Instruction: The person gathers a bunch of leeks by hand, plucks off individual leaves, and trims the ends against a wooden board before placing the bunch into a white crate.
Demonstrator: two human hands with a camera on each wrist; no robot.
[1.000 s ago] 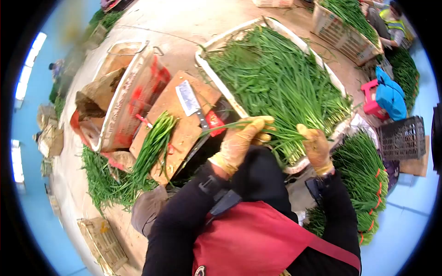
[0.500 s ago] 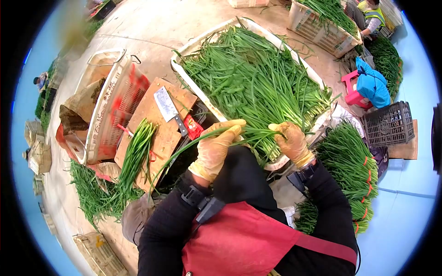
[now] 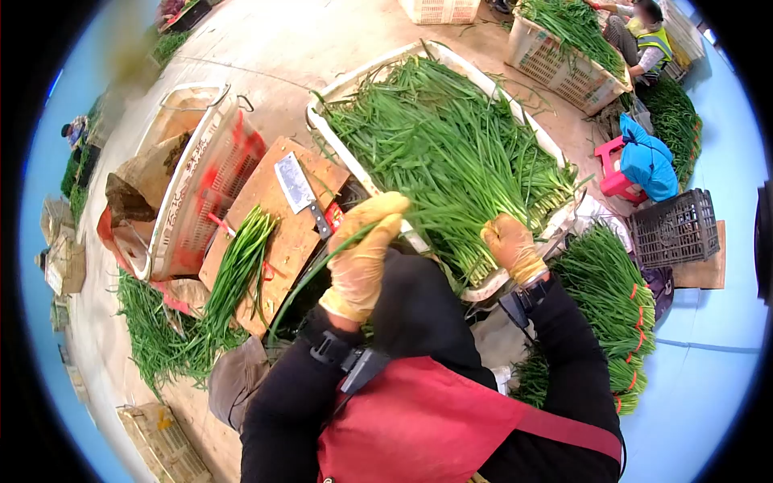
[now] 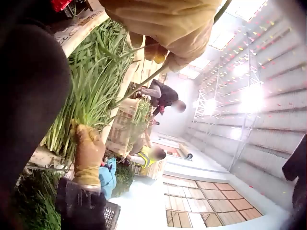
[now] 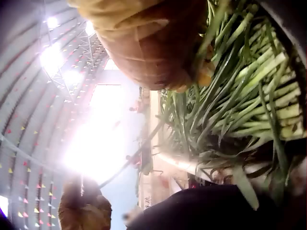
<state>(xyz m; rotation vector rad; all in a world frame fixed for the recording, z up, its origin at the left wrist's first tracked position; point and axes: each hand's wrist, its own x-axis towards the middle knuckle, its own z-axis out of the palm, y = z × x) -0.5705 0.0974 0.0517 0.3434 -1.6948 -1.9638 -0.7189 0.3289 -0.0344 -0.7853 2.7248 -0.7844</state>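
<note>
My gloved left hand (image 3: 358, 262) holds a few long garlic chives (image 3: 326, 256), whose ends trail down past the wrist. A thin stalk (image 4: 152, 76) stretches from this hand towards the right one in the left wrist view. My gloved right hand (image 3: 513, 245) has its fingers curled at the near end of the white crate (image 3: 354, 165), and pinches chive stalks (image 5: 207, 45) in the right wrist view. Loose garlic chives (image 3: 443, 145) fill that crate, pale cut ends towards the right hand. The right fingertips are partly hidden by the glove.
To the left, a wooden board (image 3: 250, 205) bears a cleaver (image 3: 295, 183) and a bunch of chives (image 3: 245, 253). Beyond it stands a red-stained crate (image 3: 201, 189). Tied chive bundles (image 3: 608, 294) lie at right, near a black basket (image 3: 675, 228) and pink stool (image 3: 616, 173). Other people sit farther off.
The left hand has drawn away to the left from the right hand, widening the space between them. The right hand stays by the crate's near end. The head view has shifted slightly.
</note>
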